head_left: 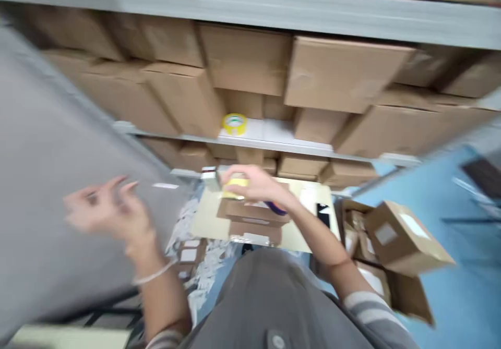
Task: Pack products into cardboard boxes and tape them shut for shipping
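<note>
My left hand [111, 211] is raised at the left, away from the table, with its fingers apart and nothing in it; motion blurs it. Over the pale yellow table my right hand [254, 184] curls its fingers around a yellow object [236, 187], whose kind is blurred. Just left of it stands a small pale box [211, 179]. Below my right hand lie brown cardboard packages [254, 229] with white labels. A dark purple ring-shaped thing [276, 208] shows beside my right wrist, partly hidden by the forearm.
Shelves [274, 143] full of cardboard boxes [348, 72] rise behind the table, with a yellow tape roll [234, 124] on one. At the right is an open carton [410, 291] with labelled boxes. White paper scraps [211, 271] lie at the left, near a grey wall [58, 130].
</note>
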The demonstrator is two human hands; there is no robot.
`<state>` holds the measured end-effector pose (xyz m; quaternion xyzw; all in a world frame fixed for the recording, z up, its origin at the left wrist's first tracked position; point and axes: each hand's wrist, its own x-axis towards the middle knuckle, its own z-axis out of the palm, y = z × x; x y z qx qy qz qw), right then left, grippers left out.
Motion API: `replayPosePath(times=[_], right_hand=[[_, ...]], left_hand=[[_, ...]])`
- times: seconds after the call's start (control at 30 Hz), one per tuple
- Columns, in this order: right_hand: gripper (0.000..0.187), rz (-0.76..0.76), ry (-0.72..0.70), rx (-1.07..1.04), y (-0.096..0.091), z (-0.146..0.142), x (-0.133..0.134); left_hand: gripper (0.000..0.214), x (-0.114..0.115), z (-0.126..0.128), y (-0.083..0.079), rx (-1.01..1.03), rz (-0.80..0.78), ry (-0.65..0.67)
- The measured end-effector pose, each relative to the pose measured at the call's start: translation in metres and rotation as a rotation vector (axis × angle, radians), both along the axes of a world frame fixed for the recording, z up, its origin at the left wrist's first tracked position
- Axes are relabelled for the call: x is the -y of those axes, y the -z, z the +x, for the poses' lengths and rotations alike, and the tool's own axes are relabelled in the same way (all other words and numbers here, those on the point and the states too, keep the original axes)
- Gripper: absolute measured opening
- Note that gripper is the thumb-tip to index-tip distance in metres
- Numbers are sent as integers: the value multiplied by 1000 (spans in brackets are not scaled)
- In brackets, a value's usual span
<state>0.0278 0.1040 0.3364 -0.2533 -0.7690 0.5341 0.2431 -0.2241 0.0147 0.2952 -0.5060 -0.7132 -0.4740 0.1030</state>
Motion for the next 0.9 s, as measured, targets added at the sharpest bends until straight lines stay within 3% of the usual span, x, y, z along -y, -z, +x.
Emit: replayPosePath(times=[0.1,0.2,0.33,0.47,0.57,0.67,0.77,0.9], right_hand=[[15,-79,163,98,4,38,-11],[26,-127,214,14,3,75,-20],[33,-110,293,3,-1,97,-13],[34,34,341,234,3,109,-1],[33,193,446,477,12,115,1],[39,251,499,724,24,120,-4],[45,135,455,788,36,129,-8],[61,-262,114,433,62,152,3]], left_hand=[[29,-8,20,0,-122,159,-259],[26,-19,33,2,-290,224,-228],[19,-20,36,11,-298,231,-218],[18,-17,35,23,-310,263,-185],[19,-19,39,27,-287,203,-136],[27,-24,45,34,-234,161,-91],[34,-29,50,44,-176,123,-54],[35,-27,59,61,-122,104,-116]])
